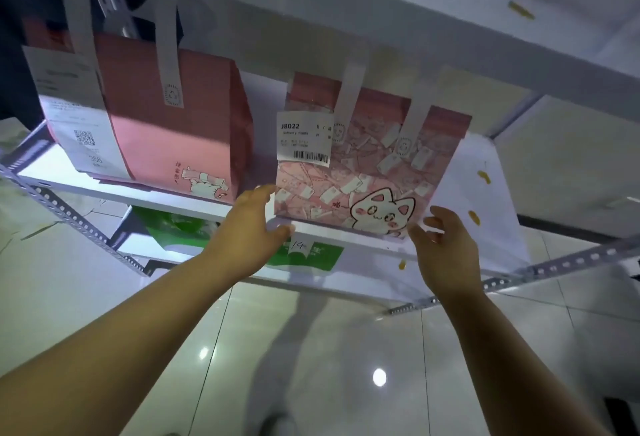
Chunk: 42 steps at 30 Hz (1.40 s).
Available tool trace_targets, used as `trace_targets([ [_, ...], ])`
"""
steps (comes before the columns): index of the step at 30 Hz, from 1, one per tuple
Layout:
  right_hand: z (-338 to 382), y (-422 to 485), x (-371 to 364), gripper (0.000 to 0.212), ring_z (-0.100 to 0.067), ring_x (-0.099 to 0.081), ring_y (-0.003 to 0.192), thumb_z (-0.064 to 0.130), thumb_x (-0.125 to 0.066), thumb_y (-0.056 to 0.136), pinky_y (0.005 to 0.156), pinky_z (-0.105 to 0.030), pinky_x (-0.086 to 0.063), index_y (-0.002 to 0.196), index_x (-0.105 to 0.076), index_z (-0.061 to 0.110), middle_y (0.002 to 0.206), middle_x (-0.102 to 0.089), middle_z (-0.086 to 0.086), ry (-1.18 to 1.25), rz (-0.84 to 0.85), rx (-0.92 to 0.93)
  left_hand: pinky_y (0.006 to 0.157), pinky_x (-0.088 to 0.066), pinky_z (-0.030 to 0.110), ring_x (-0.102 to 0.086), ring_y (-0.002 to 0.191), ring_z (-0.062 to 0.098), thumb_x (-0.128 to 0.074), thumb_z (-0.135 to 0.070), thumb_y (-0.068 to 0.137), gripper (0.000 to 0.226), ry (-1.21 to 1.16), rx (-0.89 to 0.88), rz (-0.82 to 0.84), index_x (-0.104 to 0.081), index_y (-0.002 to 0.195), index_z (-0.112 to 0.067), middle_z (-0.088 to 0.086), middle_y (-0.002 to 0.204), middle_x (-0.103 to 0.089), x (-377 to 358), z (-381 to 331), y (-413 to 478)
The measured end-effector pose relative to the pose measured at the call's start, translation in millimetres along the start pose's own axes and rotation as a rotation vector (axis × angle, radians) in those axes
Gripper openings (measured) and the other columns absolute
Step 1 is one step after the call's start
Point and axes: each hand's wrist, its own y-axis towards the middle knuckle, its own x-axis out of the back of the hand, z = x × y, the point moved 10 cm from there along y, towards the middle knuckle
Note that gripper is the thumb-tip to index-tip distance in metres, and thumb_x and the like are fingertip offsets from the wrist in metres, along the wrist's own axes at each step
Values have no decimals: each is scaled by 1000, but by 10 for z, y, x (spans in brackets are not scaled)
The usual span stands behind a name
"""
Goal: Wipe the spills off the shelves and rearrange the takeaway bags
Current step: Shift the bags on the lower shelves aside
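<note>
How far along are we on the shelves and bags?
Done: nothing clearly, though a plain pink bag stands on the shelf. In hand: the left hand and right hand flank the cat-print bag at its bottom corners. Left: yellow spills beside it and on the upper shelf. No cloth in view.

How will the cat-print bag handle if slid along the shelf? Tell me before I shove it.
The cat-print bag looks thin-walled, so it is probably light, and its sides may buckle under a push. It stands upright at the shelf front edge, so it could tip forward.
</note>
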Motion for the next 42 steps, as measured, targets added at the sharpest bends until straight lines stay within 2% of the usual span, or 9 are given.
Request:
trace_targets([
  [5,17,-441,-62,18,-7,-58,86,33,-60,87,67,-13,-37,103,-60,24,95,-62,11,65,-12,7,88,-46,34,-52,105,18,-68,-32,81,53,54,-31,34,-48,128,-19,1,123,-51,86,151,-304],
  [9,-6,-835,-307,7,6,-57,81,27,-62,87,65,-8,-38,93,-61,26,87,-63,13,75,41,37,73,-40,22,-52,90,8,-68,-32,81,37,54,-63,87,-56,115,-22,-10,101,-52,92,380,-559],
  [12,-76,-1039,-579,7,10,-55,76,23,-63,87,60,-1,-37,93,-64,23,83,-62,13,63,90,43,63,-34,10,-53,86,3,-67,-34,82,33,55,1,128,-55,112,-28,-14,101,-55,51,706,-715],
  [18,-272,-1315,-1367,12,-6,-56,78,26,-56,87,71,-25,-43,86,-65,19,79,-63,11,39,254,31,74,-39,21,-57,89,8,-67,-30,82,30,21,112,114,-58,110,-22,-9,99,-59,37,1369,-994],
  [24,-365,-1366,-2245,10,7,-54,75,32,-58,86,62,-7,-36,86,-64,23,75,-62,15,51,342,108,67,-42,23,-59,87,11,-67,-30,82,21,-23,226,-4,-56,99,-28,-7,98,-62,5,2256,-1070],
  [27,-422,-1319,-2742,11,6,-55,75,31,-61,86,65,-10,-38,91,-65,23,79,-62,16,48,373,113,70,-43,27,-60,88,11,-67,-31,82,22,-75,260,-64,-57,101,-26,-8,96,-62,-54,2698,-988],
  [33,-520,-1118,-3749,11,4,-57,73,33,-62,84,63,-14,-40,91,-65,26,80,-63,15,78,347,168,66,-42,17,-59,85,6,-68,-27,82,20,-185,260,-181,-58,99,-25,-8,92,-63,-190,3598,-576],
  [39,-711,-830,-4520,8,-8,-58,77,33,-61,86,72,-30,-49,92,-58,30,81,-60,17,51,270,200,61,-39,18,-55,83,2,-66,-30,83,41,-263,212,-339,-49,120,-23,-6,103,-57,-297,4323,-102],
  [42,-755,-700,-4771,18,-14,-60,85,32,-60,87,76,-33,-50,104,-58,25,91,-61,13,38,226,218,75,-40,26,-52,91,12,-67,-29,82,57,-258,176,-401,-39,131,-21,1,121,-48,-369,4564,111],
])
